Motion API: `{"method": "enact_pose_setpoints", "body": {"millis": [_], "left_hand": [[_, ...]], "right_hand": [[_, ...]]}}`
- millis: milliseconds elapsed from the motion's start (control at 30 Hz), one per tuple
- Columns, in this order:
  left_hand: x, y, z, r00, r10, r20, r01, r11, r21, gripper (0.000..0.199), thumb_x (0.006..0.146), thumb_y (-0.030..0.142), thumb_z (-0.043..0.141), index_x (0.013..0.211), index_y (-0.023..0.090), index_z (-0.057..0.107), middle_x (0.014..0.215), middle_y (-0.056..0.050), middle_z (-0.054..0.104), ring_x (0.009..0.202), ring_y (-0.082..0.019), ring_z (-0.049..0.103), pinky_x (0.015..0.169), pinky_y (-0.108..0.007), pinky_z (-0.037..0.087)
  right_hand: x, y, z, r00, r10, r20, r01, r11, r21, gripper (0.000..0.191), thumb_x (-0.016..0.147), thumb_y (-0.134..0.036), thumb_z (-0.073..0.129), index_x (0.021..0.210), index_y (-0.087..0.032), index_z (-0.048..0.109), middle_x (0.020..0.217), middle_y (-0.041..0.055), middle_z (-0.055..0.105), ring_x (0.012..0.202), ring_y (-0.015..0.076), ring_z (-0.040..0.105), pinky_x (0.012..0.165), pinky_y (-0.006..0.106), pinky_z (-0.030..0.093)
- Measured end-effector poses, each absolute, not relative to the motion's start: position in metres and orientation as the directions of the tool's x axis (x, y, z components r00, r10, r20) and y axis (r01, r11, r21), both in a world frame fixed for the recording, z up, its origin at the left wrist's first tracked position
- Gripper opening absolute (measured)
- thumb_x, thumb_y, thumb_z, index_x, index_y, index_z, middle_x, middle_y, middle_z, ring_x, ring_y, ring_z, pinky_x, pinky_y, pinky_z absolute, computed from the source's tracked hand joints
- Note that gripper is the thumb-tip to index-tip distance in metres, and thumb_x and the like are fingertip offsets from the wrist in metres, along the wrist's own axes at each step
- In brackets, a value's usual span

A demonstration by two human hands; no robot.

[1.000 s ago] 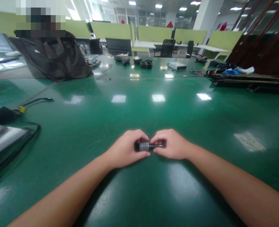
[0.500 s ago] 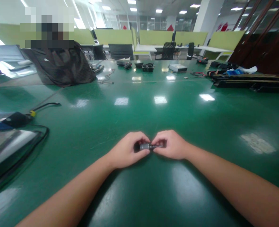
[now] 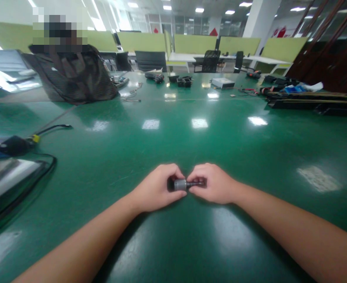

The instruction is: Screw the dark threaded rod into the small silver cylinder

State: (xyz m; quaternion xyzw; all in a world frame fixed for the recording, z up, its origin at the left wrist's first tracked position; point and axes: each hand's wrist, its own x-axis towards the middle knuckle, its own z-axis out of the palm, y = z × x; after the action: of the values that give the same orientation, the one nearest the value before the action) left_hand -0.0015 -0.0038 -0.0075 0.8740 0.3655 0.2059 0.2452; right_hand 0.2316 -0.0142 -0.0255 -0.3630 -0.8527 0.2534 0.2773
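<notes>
My left hand (image 3: 157,186) is closed round a small grey metal cylinder (image 3: 180,184) with a dark rear end, thumb below and fingers above. From its right side a thin dark ridged shaft (image 3: 195,184) sticks out, level with the table. My right hand (image 3: 211,184) pinches this shaft between thumb and fingers, and its far tip is partly hidden by the palm. The fingertips of both hands nearly meet where cylinder and shaft join. Both hands are low over the green table (image 3: 173,145). What the part is exactly, I cannot tell.
A big dark bag (image 3: 76,76) stands at the back left. Nearer on the left lie a flat device (image 3: 11,177) and a black cable (image 3: 54,126). Toward the back are black parts (image 3: 184,81), a white box (image 3: 223,83) and long dark strips (image 3: 311,103) at right.
The grey cylinder and shaft have turned slightly in my hands, and more of the cylinder's end shows. My hands stay nearly in place; the view has shifted a little.
</notes>
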Motion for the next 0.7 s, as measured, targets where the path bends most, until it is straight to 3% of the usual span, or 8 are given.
{"method": "enact_pose_setpoints", "body": {"millis": [233, 400, 700], "left_hand": [[-0.0022, -0.0038, -0.0076, 0.654, 0.735, 0.181, 0.537, -0.619, 0.573, 0.023, 0.075, 0.027, 0.08, 0.09, 0.02, 0.065, 0.089, -0.001, 0.069, 0.081, -0.019, 0.064, 0.077, -0.03, 0.045], [-0.0023, -0.0039, -0.0057, 0.669, 0.717, 0.198, 0.506, -0.634, 0.585, 0.025, 0.078, 0.036, 0.08, 0.091, 0.019, 0.066, 0.087, -0.001, 0.069, 0.078, -0.018, 0.063, 0.076, -0.03, 0.045], [0.0004, -0.0041, -0.0038, 0.657, 0.73, 0.187, 0.509, -0.613, 0.605, 0.019, 0.081, 0.032, 0.077, 0.088, 0.019, 0.065, 0.084, 0.0, 0.068, 0.076, -0.017, 0.063, 0.072, -0.029, 0.044]], "right_hand": [[0.2302, -0.0149, -0.0263, -0.565, 0.774, 0.285, 0.469, 0.586, -0.66, 0.014, 0.08, -0.018, 0.074, 0.094, -0.019, 0.073, 0.08, -0.0009, 0.07, 0.07, 0.0126, 0.061, 0.071, 0.026, 0.044], [0.2306, -0.0155, -0.0264, -0.572, 0.765, 0.297, 0.455, 0.597, -0.661, 0.01, 0.081, -0.017, 0.074, 0.09, -0.02, 0.073, 0.079, -0.0005, 0.069, 0.07, 0.013, 0.061, 0.07, 0.026, 0.044], [0.23, -0.0176, -0.0231, -0.578, 0.75, 0.322, 0.466, 0.627, -0.624, 0.009, 0.083, -0.018, 0.073, 0.092, -0.019, 0.075, 0.087, 0.0032, 0.072, 0.079, 0.016, 0.064, 0.075, 0.028, 0.046]]}}
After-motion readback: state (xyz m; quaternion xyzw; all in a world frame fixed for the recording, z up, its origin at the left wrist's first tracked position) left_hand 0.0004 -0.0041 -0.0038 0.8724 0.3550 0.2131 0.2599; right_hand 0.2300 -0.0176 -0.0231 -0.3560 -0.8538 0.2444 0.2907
